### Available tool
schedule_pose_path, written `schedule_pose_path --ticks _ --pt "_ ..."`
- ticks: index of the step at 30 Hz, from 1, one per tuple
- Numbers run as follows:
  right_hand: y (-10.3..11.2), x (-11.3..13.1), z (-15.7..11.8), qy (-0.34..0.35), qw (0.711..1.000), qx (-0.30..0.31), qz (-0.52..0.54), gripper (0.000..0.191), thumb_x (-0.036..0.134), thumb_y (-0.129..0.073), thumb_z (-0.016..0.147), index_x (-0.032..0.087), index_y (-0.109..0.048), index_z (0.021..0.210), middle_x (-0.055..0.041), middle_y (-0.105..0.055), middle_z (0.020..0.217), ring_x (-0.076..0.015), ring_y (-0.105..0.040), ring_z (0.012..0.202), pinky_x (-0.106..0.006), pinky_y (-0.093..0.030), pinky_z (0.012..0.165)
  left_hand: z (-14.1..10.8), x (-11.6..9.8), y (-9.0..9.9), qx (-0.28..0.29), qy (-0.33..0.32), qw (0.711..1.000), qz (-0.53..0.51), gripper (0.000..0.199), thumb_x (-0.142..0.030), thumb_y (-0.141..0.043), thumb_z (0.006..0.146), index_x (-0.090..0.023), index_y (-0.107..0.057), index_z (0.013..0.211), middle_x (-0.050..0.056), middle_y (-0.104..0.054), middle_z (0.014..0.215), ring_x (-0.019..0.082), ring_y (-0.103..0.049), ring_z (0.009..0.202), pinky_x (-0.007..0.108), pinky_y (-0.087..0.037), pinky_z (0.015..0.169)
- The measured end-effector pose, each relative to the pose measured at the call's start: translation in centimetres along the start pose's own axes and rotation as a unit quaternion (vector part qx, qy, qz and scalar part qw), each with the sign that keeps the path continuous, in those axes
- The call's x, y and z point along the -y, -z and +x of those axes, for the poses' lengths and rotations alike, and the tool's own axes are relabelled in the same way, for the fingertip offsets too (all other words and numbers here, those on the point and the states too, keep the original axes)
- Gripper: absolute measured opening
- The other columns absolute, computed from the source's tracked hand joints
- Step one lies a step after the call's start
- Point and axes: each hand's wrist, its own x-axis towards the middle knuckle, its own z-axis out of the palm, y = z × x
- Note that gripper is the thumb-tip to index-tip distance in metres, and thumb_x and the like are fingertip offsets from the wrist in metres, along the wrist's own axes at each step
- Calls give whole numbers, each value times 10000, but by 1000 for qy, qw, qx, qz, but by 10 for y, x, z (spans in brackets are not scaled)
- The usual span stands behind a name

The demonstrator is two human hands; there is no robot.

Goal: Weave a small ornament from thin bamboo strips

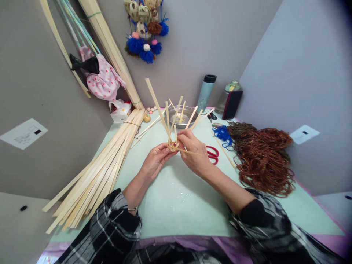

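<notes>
A small woven piece of pale strips [173,147] is held up over the middle of the pale green table [176,212]. Several of its strips stick up and fan outward, and one points right under my right hand. My left hand [156,160] pinches the woven base from the left. On the other side, the fingers of my right hand [194,149] close on the piece near its upper right edge. Beyond the strips sits a metal bowl [189,112] with some strip pieces in it. Red-handled scissors [213,154] lie partly hidden behind my right hand.
A bundle of long flat strips [104,165] lies at the left. Brown yarn [264,157] is heaped at the right, with blue yarn [222,135] beside it. A blue tumbler [206,94], a bottle [224,99] and a dark phone [232,105] stand at the back.
</notes>
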Motion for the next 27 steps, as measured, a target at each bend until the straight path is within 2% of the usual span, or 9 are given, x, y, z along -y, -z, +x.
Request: schedule_pose_path --ticks 5,10,14,20,27 --pt "1 1 2 -11 1000 26 -10 155 115 -458 933 201 -584 905 -81 -644 1098 -191 -608 860 -285 -384 611 1 2 -1 -13 17 1000 -16 175 -154 -734 822 -103 -734 990 99 -733 1081 166 -687 996 334 -484 1054" --pt "-2 1 1 -3 999 8 -44 162 123 -431 951 191 -578 957 -106 -639 1204 -196 -610 852 -295 -384 604 1 0 -2 -18 8 1000 -17 145 -163 -723 839 -118 -718 977 85 -736 1068 160 -686 1007 325 -476 1068" --pt "-6 0 -1 19 998 -18 -64 141 126 -444 955 187 -567 923 -105 -655 1192 -196 -631 860 -296 -410 630 1 1 0 -19 3 1000 -20 206 -173 -758 811 -129 -679 997 80 -739 1068 159 -692 1000 336 -481 1064" --pt "-13 0 -5 25 996 -40 -71 138 143 -421 964 181 -551 937 -120 -646 1181 -168 -623 766 -273 -358 528 2 2 1 -28 0 999 -40 205 -120 -758 781 -146 -604 913 63 -750 1012 152 -712 942 339 -524 1019" --pt "-12 -2 -3 17 998 -19 -50 138 156 -416 966 189 -547 939 -127 -636 1217 -178 -628 782 -274 -355 529 1 1 -1 -37 3 999 -30 223 -107 -756 772 -158 -590 912 42 -755 956 130 -713 902 304 -536 978"
